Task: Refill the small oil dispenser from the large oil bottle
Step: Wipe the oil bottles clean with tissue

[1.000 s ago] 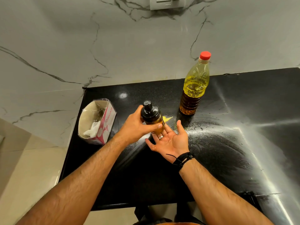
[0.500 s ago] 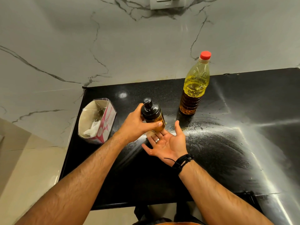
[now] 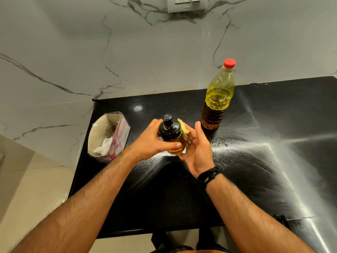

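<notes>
My left hand (image 3: 151, 141) grips the small oil dispenser (image 3: 172, 136), a glass jar of amber oil with a black pump lid, lifted above the black counter (image 3: 237, 170). My right hand (image 3: 197, 150) is against the dispenser's right side, palm toward it, fingers fairly straight. A small yellow piece (image 3: 183, 127) shows between the lid and my right fingers; I cannot tell what it is. The large oil bottle (image 3: 218, 99), clear plastic with a red cap, stands upright and closed behind and to the right, untouched.
An opened pink and white tissue box (image 3: 109, 137) lies at the counter's left edge. The counter's right part has a wet, shiny sheen. A marble wall with a socket plate (image 3: 187, 4) rises behind. The floor lies to the left of the counter.
My right hand turned from palm-up under the dispenser to upright against its right side. The dispenser rose slightly in my left hand.
</notes>
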